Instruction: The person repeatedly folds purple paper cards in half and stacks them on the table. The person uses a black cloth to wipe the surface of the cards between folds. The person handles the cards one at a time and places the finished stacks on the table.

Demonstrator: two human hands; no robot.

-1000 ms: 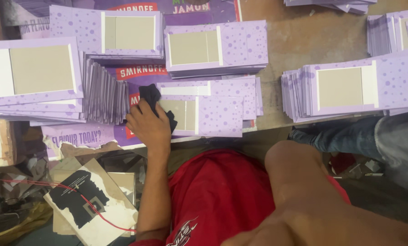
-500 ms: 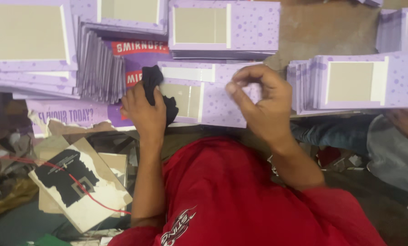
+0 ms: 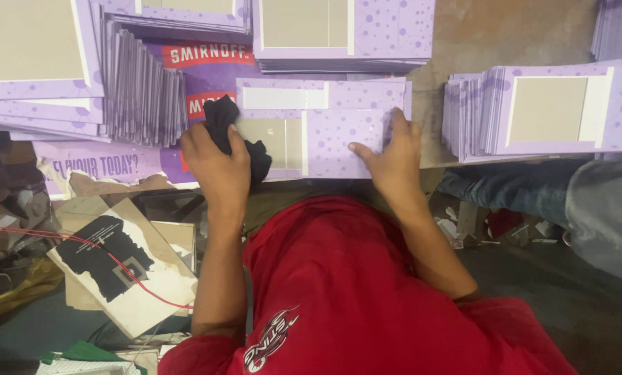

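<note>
My left hand (image 3: 217,163) is closed around a black cloth (image 3: 231,128) and presses it onto the grey panel of a purple dotted card sheet (image 3: 339,135) lying on the table edge in front of me. On the right part of that same sheet my right hand (image 3: 393,151) lies flat, fingers spread, holding it down. The sheet lies on a low pile of similar sheets.
Stacks of purple dotted sheets with grey panels stand at the left (image 3: 40,62), top centre (image 3: 346,35) and right (image 3: 554,111). Another person's jeans-clad leg (image 3: 533,191) is at the right. Torn cardboard with a red wire (image 3: 116,271) lies on the floor at lower left.
My right hand came up from my lap and now lies flat on the sheet. My left hand with the cloth has stayed on the grey panel. The view shifted closer.
</note>
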